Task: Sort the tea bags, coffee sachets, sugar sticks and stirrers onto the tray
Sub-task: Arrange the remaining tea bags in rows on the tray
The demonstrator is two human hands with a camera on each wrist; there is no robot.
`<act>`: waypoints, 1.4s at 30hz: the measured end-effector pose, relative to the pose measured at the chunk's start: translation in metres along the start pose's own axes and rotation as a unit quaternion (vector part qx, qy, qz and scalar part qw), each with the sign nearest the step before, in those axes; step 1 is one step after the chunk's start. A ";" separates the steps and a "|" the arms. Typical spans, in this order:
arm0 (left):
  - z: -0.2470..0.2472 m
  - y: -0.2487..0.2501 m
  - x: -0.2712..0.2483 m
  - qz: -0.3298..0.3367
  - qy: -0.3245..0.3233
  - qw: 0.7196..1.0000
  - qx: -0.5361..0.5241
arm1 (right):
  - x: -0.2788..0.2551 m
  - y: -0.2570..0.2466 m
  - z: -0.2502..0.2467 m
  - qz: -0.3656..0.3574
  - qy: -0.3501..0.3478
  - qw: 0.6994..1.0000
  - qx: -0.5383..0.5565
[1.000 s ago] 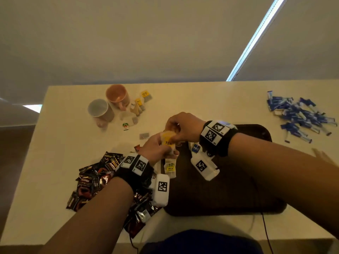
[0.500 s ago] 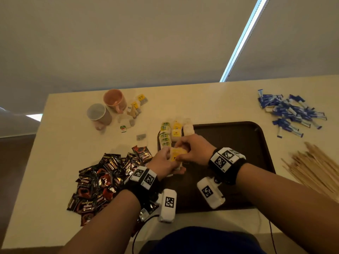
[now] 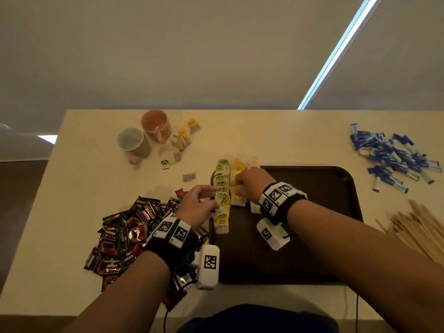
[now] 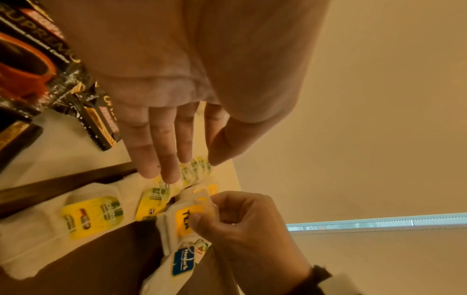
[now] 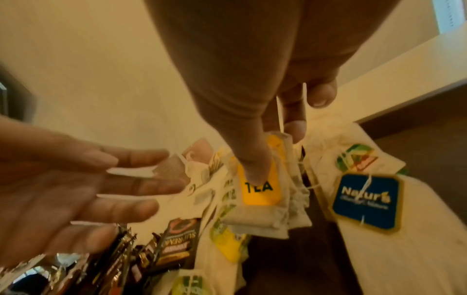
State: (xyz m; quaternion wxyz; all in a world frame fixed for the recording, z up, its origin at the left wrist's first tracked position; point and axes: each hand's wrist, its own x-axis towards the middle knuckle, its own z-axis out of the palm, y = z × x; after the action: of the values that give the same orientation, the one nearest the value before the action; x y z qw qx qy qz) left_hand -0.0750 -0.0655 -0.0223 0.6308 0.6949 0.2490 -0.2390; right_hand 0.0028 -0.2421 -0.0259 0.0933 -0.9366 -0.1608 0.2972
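Observation:
A dark brown tray (image 3: 300, 236) lies in front of me. Tea bags with green-yellow tags (image 3: 222, 188) lie in a column along its left edge, and a second column with yellow tags (image 3: 238, 165) runs beside it. My right hand (image 3: 240, 182) pinches a small stack of yellow "TEA" tea bags (image 5: 260, 199) by the tag, thumb on top, low over that second column. My left hand (image 3: 211, 193) hovers with straight fingers (image 4: 161, 159) just left of the stack, over the green-yellow column, holding nothing. A blue-tagged tea bag (image 5: 366, 201) lies on the tray to the right.
Black and red coffee sachets (image 3: 125, 234) are heaped left of the tray. Blue sugar sticks (image 3: 394, 157) lie at the far right, with wooden stirrers (image 3: 418, 227) nearer me. Two mugs (image 3: 144, 133) and loose tea bags (image 3: 182, 138) sit at the far left.
Both hands held the yellow tea bags together. Now the left hand has let go and opened, and the right hand has carried the stack forward to the tea bag columns.

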 end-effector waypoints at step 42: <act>-0.003 0.005 0.000 0.002 -0.002 1.000 0.015 | 0.003 0.004 0.028 -0.047 0.044 0.983 -0.171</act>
State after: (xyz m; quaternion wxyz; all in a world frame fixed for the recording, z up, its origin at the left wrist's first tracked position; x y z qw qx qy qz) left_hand -0.0719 -0.0625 -0.0179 0.6215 0.7043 0.2423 -0.2429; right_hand -0.0105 -0.2423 -0.0511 -0.0479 -0.9422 -0.2486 0.2195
